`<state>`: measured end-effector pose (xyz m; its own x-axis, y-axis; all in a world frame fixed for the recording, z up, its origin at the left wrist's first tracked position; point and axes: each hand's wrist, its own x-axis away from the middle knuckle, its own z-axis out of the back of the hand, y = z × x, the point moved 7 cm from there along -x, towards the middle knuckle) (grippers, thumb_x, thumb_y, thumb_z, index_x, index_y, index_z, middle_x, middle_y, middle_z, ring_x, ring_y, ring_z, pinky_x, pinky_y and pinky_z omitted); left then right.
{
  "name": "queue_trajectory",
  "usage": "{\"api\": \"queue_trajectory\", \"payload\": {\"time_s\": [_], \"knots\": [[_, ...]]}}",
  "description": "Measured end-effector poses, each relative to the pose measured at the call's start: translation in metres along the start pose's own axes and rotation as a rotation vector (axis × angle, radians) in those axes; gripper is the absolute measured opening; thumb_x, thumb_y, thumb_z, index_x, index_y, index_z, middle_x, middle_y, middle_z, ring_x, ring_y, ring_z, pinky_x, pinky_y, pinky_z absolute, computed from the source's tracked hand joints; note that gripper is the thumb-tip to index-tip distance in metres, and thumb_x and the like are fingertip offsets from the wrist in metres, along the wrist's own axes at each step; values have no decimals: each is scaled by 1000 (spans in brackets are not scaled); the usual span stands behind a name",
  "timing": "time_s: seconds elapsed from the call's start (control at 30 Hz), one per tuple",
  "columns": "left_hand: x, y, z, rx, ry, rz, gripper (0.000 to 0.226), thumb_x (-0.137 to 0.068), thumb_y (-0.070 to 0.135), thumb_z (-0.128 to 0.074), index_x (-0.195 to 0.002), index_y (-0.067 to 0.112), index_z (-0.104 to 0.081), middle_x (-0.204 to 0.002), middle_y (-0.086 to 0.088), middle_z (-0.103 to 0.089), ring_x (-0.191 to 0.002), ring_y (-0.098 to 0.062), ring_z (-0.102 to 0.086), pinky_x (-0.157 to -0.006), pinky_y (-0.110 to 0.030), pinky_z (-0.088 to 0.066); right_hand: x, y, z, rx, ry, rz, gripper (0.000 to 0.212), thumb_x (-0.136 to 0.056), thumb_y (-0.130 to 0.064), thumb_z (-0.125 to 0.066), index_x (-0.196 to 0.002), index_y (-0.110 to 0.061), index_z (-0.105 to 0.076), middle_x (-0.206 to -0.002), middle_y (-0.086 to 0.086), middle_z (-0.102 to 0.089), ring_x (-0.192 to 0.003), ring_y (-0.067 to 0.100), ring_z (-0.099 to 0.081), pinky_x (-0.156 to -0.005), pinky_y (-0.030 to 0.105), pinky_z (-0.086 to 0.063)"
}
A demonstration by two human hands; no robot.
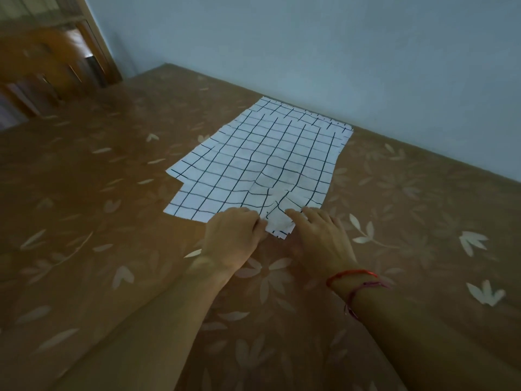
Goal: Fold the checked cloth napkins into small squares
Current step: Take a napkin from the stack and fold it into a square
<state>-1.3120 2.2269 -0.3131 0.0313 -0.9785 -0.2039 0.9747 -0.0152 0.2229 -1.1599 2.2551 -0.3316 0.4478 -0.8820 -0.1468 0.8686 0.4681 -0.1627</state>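
Observation:
White napkins with a black check (262, 162) lie stacked flat on the brown flowered bedspread (112, 221), their edges offset at the left and far sides. My left hand (235, 239) and my right hand (321, 238) meet at the near edge of the stack. Both pinch a small bunched-up corner of the top checked napkin (279, 224) between them. A red thread band circles my right wrist.
A pale blue wall (338, 52) runs along the far and right side of the bed. A wooden headboard or furniture piece (48, 60) stands at the far left. Bedspread extends widely to the left and near side.

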Motion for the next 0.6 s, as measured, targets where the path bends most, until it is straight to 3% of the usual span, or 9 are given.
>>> {"api": "queue_trajectory", "payload": {"time_s": [0.1,0.2,0.27,0.33,0.37,0.47,0.53,0.6], "knots": [[24,16,21,52,-9,-61,38,-99,43,-44,-81,18,-67,-80,7,-63,-77,-14,-58,-69,-31,-46,15,10,20,-133,49,-49,19,-74,-24,-71,-92,-26,-72,-99,-3,-71,-105,25,-59,-87,41,-46],[50,19,36,156,-86,-28,48,-91,59,-35,-88,22,-67,-91,13,-64,-90,-8,-58,-73,-27,-44,34,13,39,-207,35,-44,2,-73,-20,-72,-73,-18,-72,-78,-4,-70,-90,22,-60,-78,41,-50],[70,17,38,298,-167,29,52,-84,69,-43,-110,29,-65,-112,17,-62,-105,-3,-55,-84,-25,-44,50,13,53,-222,-5,-76,5,-75,-21,-70,-74,-16,-71,-76,-3,-67,-85,21,-59,-74,35,-50],[91,14,38,347,-227,76,60,-81,62,-62,-132,31,-54,-132,13,-55,-120,-6,-50,-95,-25,-43,69,16,67,-245,-47,-143,9,-79,-27,-66,-82,-20,-71,-84,-1,-65,-85,19,-60,-71,29,-47],[102,11,36,351,-250,114,64,-81,56,-67,-137,32,-49,-138,12,-51,-124,-9,-49,-93,-26,-46,80,17,73,-267,-65,-169,10,-80,-28,-65,-85,-21,-70,-87,0,-66,-85,19,-61,-71,28,-47],[130,2,35,502,-292,260,52,-87,37,-69,-135,35,-49,-141,11,-45,-114,-14,-60,-74,-33,-59,112,15,94,-327,-106,-231,14,-84,-30,-61,-93,-23,-70,-92,-2,-69,-88,19,-64,-75,34,-52],[140,3,43,487,-254,248,46,-89,28,-67,-133,29,-54,-142,5,-48,-107,-15,-65,-78,-41,-59,134,18,108,-353,-116,-277,16,-85,-31,-60,-98,-26,-69,-96,-2,-71,-91,19,-65,-78,35,-53],[147,8,54,361,-211,203,44,-88,22,-67,-131,22,-58,-137,-1,-55,-111,-20,-63,-90,-41,-55,154,20,122,-376,-119,-303,15,-85,-29,-61,-97,-27,-68,-97,0,-71,-92,20,-65,-79,36,-53]]}}
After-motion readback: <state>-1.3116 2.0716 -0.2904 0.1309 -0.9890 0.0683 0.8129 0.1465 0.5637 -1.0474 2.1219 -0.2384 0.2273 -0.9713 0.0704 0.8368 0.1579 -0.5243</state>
